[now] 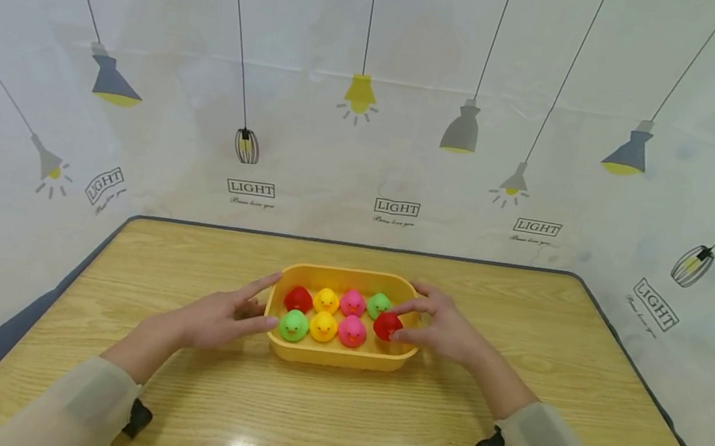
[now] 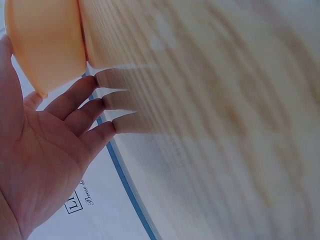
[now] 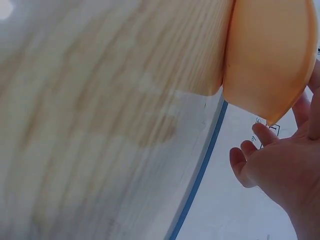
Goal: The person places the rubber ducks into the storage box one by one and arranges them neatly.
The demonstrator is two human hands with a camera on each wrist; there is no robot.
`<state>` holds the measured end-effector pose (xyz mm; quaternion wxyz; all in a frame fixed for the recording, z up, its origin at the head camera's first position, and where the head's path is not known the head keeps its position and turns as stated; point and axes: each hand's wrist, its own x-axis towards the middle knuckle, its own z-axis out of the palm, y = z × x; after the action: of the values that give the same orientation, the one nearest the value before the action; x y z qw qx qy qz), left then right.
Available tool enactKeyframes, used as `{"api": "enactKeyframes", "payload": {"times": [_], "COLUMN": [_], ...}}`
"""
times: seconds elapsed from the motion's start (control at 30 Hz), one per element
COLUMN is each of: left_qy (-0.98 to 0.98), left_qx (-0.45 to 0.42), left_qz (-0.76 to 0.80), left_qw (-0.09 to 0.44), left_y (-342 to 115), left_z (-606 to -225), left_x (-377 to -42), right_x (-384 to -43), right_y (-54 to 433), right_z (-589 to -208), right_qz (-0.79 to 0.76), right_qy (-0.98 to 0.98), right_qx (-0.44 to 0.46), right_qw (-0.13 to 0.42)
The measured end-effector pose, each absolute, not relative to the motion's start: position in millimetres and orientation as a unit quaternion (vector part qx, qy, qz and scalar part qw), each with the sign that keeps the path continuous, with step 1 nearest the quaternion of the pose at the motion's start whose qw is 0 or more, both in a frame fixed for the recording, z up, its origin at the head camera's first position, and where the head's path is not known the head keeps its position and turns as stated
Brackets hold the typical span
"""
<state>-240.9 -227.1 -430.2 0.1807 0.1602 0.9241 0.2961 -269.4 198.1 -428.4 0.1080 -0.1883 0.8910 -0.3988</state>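
A yellow oblong plastic tub (image 1: 340, 358) stands on the table with several small toy ducks in two rows. My right hand (image 1: 448, 331) reaches over the tub's right end, thumb and forefinger pinching a red toy duck (image 1: 388, 326) at the front right; that duck is hidden in the right wrist view. At the other end, my left hand (image 1: 216, 316) rests against the tub, forefinger and thumb at the rim, fingers fairly straight. In the left wrist view its other fingertips (image 2: 95, 82) come down to the tabletop beside the tub wall (image 2: 47, 45).
In the back row sit a red duck (image 1: 298, 299), a yellow duck (image 1: 326, 300), a pink duck (image 1: 353, 303) and a green duck (image 1: 379, 306). A lamp-patterned sheet (image 1: 312, 157) surrounds the wooden table (image 1: 318, 417) at the back and sides.
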Motion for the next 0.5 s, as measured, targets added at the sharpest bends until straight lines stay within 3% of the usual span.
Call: {"api": "enactKeyframes", "payload": {"times": [0.5], "left_qy": [0.924], "left_qx": [0.163], "left_qz": [0.295], "left_qw": [0.179], "left_y": [-226.2], "left_z": [-428.2], "left_x": [-239.8], "right_x": [-271.5], "right_y": [182.3], "right_z": [-427.9], "right_qz": [-0.377], "right_qy": [0.898], "right_qx": [-0.161], "right_qw": [0.159]}}
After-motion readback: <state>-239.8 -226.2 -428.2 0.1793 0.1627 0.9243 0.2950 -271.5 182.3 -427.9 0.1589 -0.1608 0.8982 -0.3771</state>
